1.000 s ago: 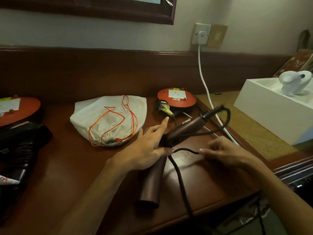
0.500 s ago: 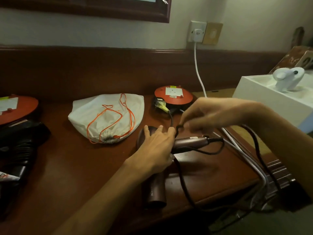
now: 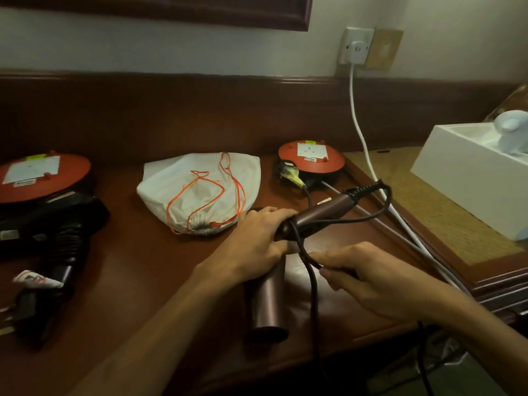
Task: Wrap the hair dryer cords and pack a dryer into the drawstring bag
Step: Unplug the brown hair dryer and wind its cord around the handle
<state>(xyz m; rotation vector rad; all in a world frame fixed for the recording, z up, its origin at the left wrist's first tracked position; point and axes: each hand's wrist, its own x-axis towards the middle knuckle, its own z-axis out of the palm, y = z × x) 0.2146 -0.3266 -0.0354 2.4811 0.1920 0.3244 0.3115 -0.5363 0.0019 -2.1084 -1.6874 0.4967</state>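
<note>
A brown hair dryer (image 3: 267, 304) lies on the wooden desk, its barrel pointing toward me and its handle (image 3: 323, 210) slanting up to the right. My left hand (image 3: 257, 244) grips the dryer where barrel and handle meet. The dark cord (image 3: 313, 287) leaves the handle's tip, loops back along the handle, crosses it once near my left hand and drops over the desk edge. My right hand (image 3: 368, 278) pinches the cord just below the handle. A white drawstring bag (image 3: 200, 190) with orange strings lies behind, its gathered mouth facing me. A black hair dryer (image 3: 57, 232) lies at the left.
Two red-topped cable reels stand on the desk, one at the far left (image 3: 43, 175), one behind the handle (image 3: 311, 157). A white cable (image 3: 360, 124) runs from the wall socket down past the desk's right edge. A white box (image 3: 471, 178) sits on the woven surface at right.
My right hand has carried the cord from above the handle down to its near side, laying a turn round the handle. The handle's tip has tilted up again. My left hand keeps its grip.
</note>
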